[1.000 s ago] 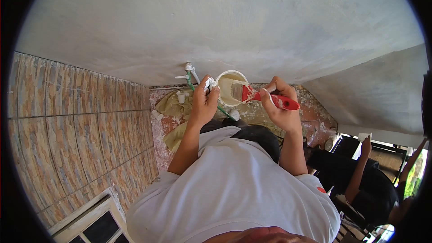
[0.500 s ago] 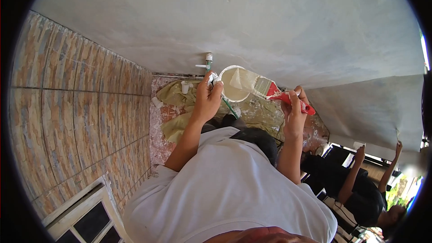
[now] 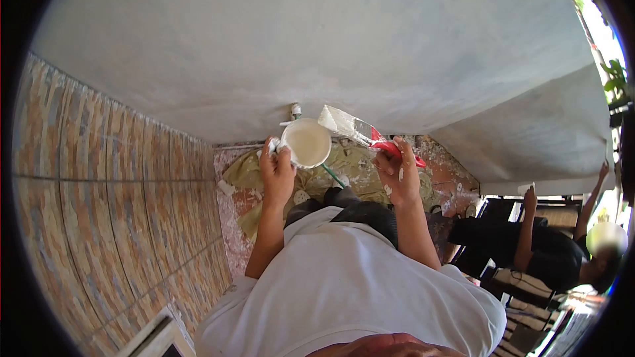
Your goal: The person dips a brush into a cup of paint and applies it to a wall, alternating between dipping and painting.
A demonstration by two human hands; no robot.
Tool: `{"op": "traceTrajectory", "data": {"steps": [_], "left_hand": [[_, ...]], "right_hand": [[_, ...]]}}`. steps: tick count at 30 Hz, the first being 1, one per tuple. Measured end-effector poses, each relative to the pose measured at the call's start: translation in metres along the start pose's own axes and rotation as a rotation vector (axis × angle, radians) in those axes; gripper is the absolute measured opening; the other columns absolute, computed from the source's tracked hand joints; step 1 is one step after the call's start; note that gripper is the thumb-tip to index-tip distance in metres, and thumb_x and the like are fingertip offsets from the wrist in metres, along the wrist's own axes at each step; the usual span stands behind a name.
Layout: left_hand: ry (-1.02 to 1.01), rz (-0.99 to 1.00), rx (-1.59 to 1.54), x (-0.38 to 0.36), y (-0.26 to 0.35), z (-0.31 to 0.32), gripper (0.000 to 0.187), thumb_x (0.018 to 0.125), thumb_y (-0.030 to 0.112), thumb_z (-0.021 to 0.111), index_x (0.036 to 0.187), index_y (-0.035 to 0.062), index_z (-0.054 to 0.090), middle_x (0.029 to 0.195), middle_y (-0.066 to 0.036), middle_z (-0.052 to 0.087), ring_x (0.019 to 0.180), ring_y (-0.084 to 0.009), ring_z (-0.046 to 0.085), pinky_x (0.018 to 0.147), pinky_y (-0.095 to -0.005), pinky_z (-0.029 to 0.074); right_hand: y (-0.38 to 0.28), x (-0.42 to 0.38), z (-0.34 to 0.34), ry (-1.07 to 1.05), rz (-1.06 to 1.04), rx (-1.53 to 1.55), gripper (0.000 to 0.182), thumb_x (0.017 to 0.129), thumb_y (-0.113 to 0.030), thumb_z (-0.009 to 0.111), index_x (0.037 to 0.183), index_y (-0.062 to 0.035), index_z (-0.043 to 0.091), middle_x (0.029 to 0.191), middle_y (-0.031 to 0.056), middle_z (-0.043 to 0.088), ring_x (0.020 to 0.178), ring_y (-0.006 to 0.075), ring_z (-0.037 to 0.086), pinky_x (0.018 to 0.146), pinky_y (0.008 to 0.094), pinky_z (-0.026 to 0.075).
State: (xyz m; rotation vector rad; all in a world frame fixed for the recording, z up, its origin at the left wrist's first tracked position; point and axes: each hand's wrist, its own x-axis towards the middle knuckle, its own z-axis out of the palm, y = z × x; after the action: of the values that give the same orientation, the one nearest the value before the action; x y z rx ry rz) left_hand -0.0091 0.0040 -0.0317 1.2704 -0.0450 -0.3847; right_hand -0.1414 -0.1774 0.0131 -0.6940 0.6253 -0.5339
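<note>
I'm remotely pinching the round white plastic tub (image 3: 329, 149) by its left rim with my left hand (image 3: 279, 170), my right hand (image 3: 400, 175) pinching the flat, red-handled paintbrush (image 3: 364, 132) beside its upper-right rim.

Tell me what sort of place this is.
Probably a partly open porch or patio: greenery and daylight show at the right edge, a white tap stands by the grey wall, and a spattered cloth lies on the floor.
</note>
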Motion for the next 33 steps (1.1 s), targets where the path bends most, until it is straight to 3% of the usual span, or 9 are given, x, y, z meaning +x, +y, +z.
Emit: {"op": "traceTrajectory", "data": {"steps": [3, 5, 9, 11, 19, 28, 29, 31, 33], "left_hand": [[-0.081, 0.019, -0.022, 0.006, -0.003, -0.013, 0.013, 0.092, 0.011, 0.046, 0.104, 0.0059, 0.048, 0.073, 0.001, 0.051, 0.056, -0.0021, 0.042, 0.043, -0.0192, 0.033], [0.017, 0.019, -0.004, 0.008, -0.003, -0.019, 0.014, 0.092, 0.012, 0.046, 0.105, 0.0069, 0.048, 0.073, 0.001, 0.051, 0.055, -0.0027, 0.041, 0.043, -0.0192, 0.031], [0.054, 0.056, 0.047, 0.009, -0.001, -0.028, 0.016, 0.091, 0.014, 0.047, 0.106, 0.0067, 0.047, 0.074, 0.001, 0.052, 0.055, -0.0035, 0.041, 0.043, -0.0194, 0.031], [0.185, 0.07, 0.052, 0.008, 0.003, -0.026, 0.008, 0.09, 0.015, 0.047, 0.09, 0.0082, 0.051, 0.07, 0.001, 0.051, 0.052, -0.0044, 0.039, 0.042, -0.0206, 0.03], [0.271, 0.098, 0.148, 0.005, -0.002, -0.005, 0.019, 0.089, 0.02, 0.048, 0.102, 0.007, 0.051, 0.087, -0.002, 0.054, 0.062, -0.0059, 0.043, 0.046, -0.0188, 0.032], [0.404, 0.08, 0.187, 0.003, -0.022, 0.061, 0.028, 0.089, 0.024, 0.048, 0.11, 0.0062, 0.049, 0.095, -0.003, 0.055, 0.07, -0.008, 0.046, 0.049, -0.0198, 0.033], [0.422, 0.042, 0.194, 0.002, -0.024, 0.068, 0.03, 0.088, 0.024, 0.048, 0.112, 0.0061, 0.048, 0.097, -0.003, 0.054, 0.073, -0.0081, 0.046, 0.05, -0.0197, 0.033], [0.438, 0.054, 0.187, 0.006, -0.028, 0.085, 0.026, 0.089, 0.022, 0.048, 0.108, 0.0046, 0.049, 0.091, -0.004, 0.055, 0.067, -0.0081, 0.046, 0.047, -0.021, 0.033], [0.457, 0.065, 0.185, 0.007, -0.029, 0.102, 0.022, 0.09, 0.019, 0.047, 0.105, 0.0032, 0.049, 0.085, -0.005, 0.055, 0.061, -0.008, 0.046, 0.045, -0.0222, 0.033]], "right_hand": [[-0.028, 0.004, 0.006, -0.01, -0.146, 0.066, 0.017, 0.091, -0.024, 0.052, 0.079, -0.0128, 0.046, 0.058, -0.0005, 0.042, 0.048, 0.0091, 0.032, 0.058, 0.026, 0.031], [-0.057, 0.006, 0.012, 0.029, -0.363, 0.105, 0.018, 0.092, -0.025, 0.051, 0.08, -0.0128, 0.047, 0.057, -0.0006, 0.042, 0.049, 0.0089, 0.034, 0.062, 0.0268, 0.033], [-0.118, 0.024, 0.008, 0.128, -0.724, 0.13, 0.019, 0.091, -0.024, 0.053, 0.081, -0.009, 0.047, 0.06, 0.0023, 0.049, 0.05, 0.009, 0.036, 0.056, 0.0244, 0.032], [-0.147, 0.037, 0.0, 0.172, -0.818, 0.159, 0.019, 0.09, -0.023, 0.053, 0.082, -0.008, 0.046, 0.062, 0.0034, 0.051, 0.051, 0.0091, 0.037, 0.054, 0.0238, 0.032], [-0.242, 0.1, 0.005, 0.359, -1.177, 0.063, 0.018, 0.091, -0.021, 0.053, 0.081, -0.0094, 0.043, 0.066, 0.0021, 0.05, 0.052, 0.0072, 0.04, 0.051, 0.0218, 0.03], [-0.111, 0.172, -0.128, 0.725, -1.015, -0.417, 0.022, 0.092, -0.014, 0.053, 0.075, -0.009, 0.039, 0.066, -0.0038, 0.037, 0.057, 0.0036, 0.032, 0.05, 0.0218, 0.027], [-0.112, 0.17, -0.132, 0.728, -1.011, -0.412, 0.022, 0.092, -0.014, 0.053, 0.075, -0.009, 0.039, 0.066, -0.0038, 0.037, 0.057, 0.0036, 0.032, 0.05, 0.0218, 0.027], [-0.121, 0.158, -0.132, 0.659, -0.611, -0.084, 0.019, 0.092, -0.014, 0.051, 0.078, -0.0098, 0.04, 0.066, -0.0031, 0.041, 0.055, 0.0043, 0.036, 0.051, 0.0219, 0.03], [-0.162, 0.147, -0.111, 0.557, -0.649, -0.013, 0.017, 0.092, -0.016, 0.051, 0.08, -0.0112, 0.04, 0.067, -0.002, 0.045, 0.053, 0.0065, 0.04, 0.05, 0.0229, 0.033]]}}
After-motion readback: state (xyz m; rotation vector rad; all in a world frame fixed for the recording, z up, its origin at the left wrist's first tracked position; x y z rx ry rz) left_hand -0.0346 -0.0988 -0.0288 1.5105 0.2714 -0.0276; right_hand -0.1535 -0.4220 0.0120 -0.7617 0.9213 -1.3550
